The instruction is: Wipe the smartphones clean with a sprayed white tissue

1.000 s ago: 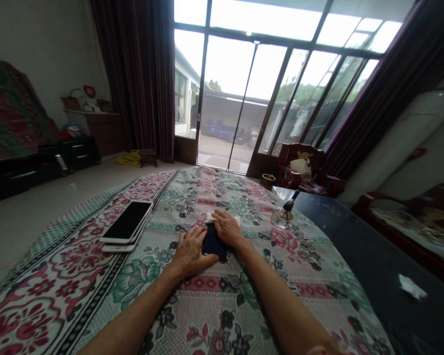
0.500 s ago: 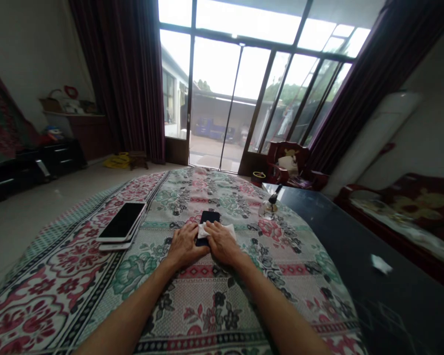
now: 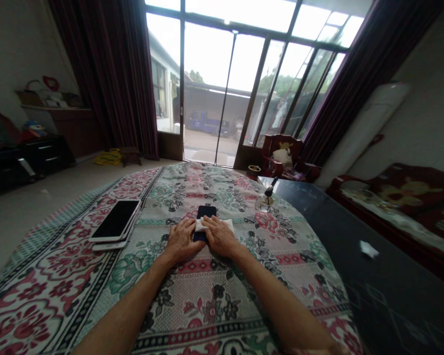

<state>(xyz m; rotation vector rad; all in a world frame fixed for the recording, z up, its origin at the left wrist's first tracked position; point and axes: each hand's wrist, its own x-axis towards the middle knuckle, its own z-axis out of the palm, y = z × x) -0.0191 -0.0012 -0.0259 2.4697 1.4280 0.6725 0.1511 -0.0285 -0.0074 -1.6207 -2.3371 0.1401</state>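
Note:
A dark smartphone (image 3: 206, 212) lies flat on the flowered tablecloth (image 3: 203, 308), partly covered by my hands. My left hand (image 3: 180, 240) grips its left side, with the thumb along the lower edge. My right hand (image 3: 219, 236) presses a folded white tissue (image 3: 228, 225) onto the phone's surface, fingers resting over it. One end of the tissue sticks out to the right of the phone. To the left, a white-framed tablet (image 3: 115, 220) with a dark screen rests on another pale, flat device (image 3: 105, 246).
A small clear glass bottle (image 3: 263, 203) with a black top stands right of the phone. Beyond the cloth's right edge is a dark glossy table (image 3: 340, 231) bearing a crumpled white tissue (image 3: 369, 249). Red wooden seats stand at the right; glass doors are ahead.
My right hand and the tissue have shifted slightly over the phone. The whole view has moved a little; my left hand keeps its place at the phone's side.

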